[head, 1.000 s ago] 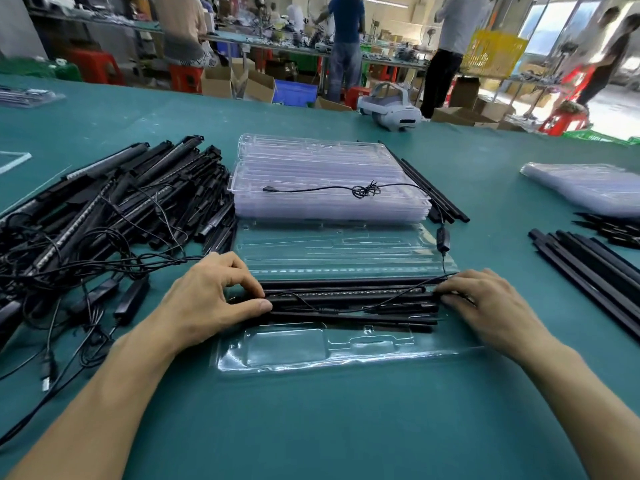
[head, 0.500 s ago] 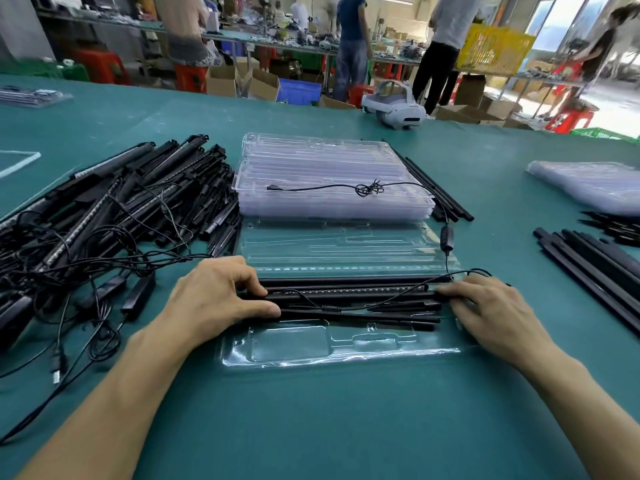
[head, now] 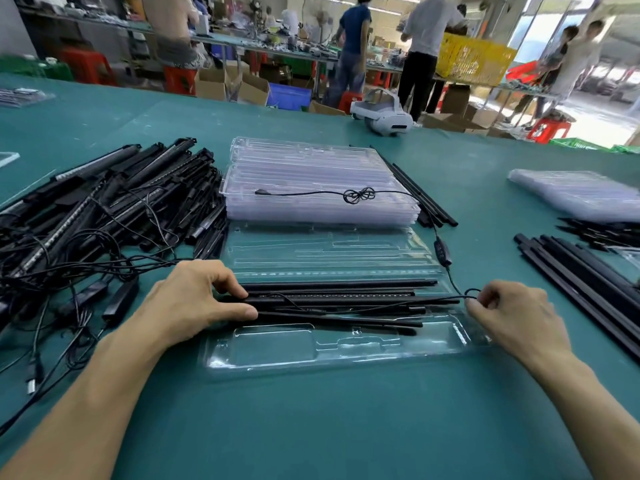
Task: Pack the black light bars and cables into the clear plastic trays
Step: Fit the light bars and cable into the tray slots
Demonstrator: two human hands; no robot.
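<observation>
Head view: teal tabletop (crowded workshop beyond); left grip clasps light bars in the clear tray, right grip pinches a cable beside it.

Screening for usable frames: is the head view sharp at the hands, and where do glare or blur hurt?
Head view: left hand, right hand, light bars and the pinched cable are sharp; glare streaks the clear tray; background people are blurred; the doorway upper right is blown out.

Glossy clear plastic tray, matt black bars, matt teal tabletop.
</observation>
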